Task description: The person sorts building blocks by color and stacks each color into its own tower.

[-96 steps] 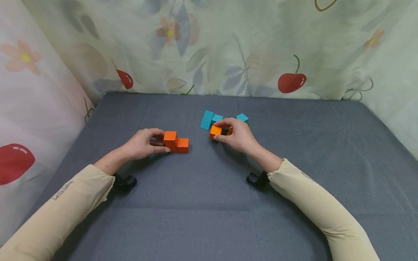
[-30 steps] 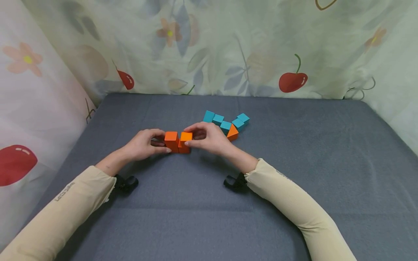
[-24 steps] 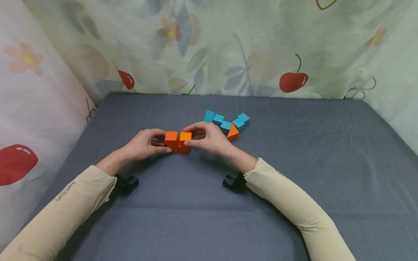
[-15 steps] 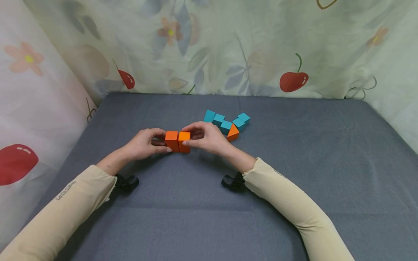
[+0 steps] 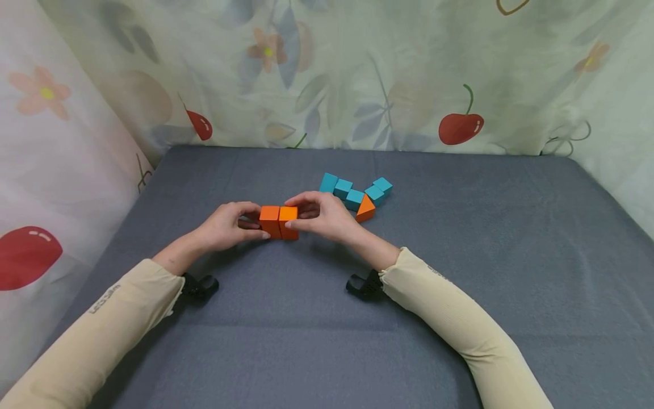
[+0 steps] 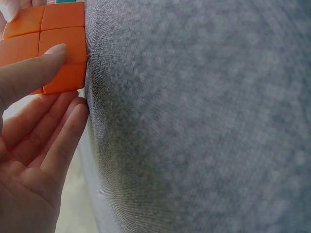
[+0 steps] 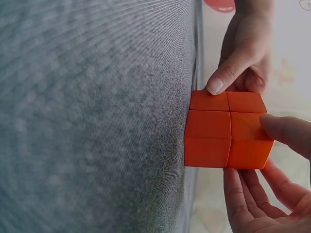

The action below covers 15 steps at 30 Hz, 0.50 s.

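Observation:
Two short stacks of orange cubes stand side by side on the cloth, each two cubes high, their faces touching. On the left, my left hand (image 5: 225, 226) grips the lower cube (image 6: 70, 46) of the left stack, its thumb across the near face and the fingers behind. My right hand (image 5: 327, 216) pinches the upper cube (image 7: 251, 133) of the right stack between thumb and fingers. That cube rests on the lower right cube (image 7: 206, 141), which no right-hand finger visibly touches. The left stack's upper cube (image 5: 269, 211) sits next to it.
Behind the right hand, several teal cubes (image 5: 355, 199) lie in a bent row, partly hidden by the fingers. An orange triangular block (image 5: 365, 209) leans close against them. Grey cloth (image 5: 286, 352) covers the table, with a patterned curtain (image 5: 347, 74) along its back.
My right hand has carried an orange cube left from beside the teal cubes onto the lower right cube. It has then shifted slightly left, closing the gap between upper cubes. My left hand stays put.

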Motion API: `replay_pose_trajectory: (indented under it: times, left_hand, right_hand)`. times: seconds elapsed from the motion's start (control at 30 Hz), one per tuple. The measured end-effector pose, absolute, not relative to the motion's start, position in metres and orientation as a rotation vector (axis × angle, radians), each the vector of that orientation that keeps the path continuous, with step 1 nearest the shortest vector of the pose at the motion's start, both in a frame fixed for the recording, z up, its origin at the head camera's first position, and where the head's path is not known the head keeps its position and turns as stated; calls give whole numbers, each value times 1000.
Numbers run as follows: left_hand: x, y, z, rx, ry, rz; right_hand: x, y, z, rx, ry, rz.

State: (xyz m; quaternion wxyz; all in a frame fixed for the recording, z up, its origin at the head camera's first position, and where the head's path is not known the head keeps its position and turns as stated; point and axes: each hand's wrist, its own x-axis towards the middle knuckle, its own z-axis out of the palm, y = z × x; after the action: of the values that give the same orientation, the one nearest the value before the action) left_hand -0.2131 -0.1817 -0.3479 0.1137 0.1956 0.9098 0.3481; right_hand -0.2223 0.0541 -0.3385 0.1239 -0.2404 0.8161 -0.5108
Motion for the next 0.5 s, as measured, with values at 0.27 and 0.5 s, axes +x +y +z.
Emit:
replay_pose_trajectory:
  times: [0.27,0.5]
  left_hand:
    - [-213,-182,-348,576,2658,1041]
    - [-213,-182,-347,565,2667,1029]
  right_hand:
    - [-222,60,-338,-714,2377,-1463]
    - [-222,74,-338,-683,2412,-1450]
